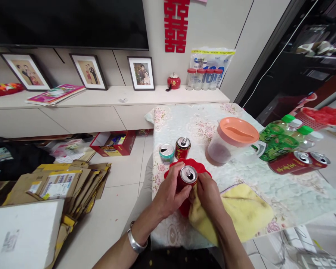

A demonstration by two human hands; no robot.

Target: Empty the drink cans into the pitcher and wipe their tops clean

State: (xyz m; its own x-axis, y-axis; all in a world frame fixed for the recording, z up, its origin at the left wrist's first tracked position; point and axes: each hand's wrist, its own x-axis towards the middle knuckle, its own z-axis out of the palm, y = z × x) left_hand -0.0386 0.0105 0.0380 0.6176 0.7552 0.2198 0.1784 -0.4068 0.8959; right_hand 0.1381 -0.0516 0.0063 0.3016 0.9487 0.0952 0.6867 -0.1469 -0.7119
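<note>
An opened drink can [188, 175] with a silver top and dark red side is upright over a red scalloped dish [184, 209]. Around its left side wraps my left hand [170, 190]. At the can's right, my right hand [208, 192] is closed on a yellow cloth [246, 209], partly bunched against the can and otherwise spread on the table. Behind the dish stand a turquoise can [167, 154] and another red can [183, 148], both with silver tops. Whether the held can touches the dish is hidden by my hands.
A clear pitcher [226, 145] with an orange lid stands right of the cans. Several green-labelled bottles [280, 140] and red cans [291, 162] lie at the right on the flowered tablecloth [190, 123]. Flattened cardboard [70, 183] and a white box [25, 231] are at the left.
</note>
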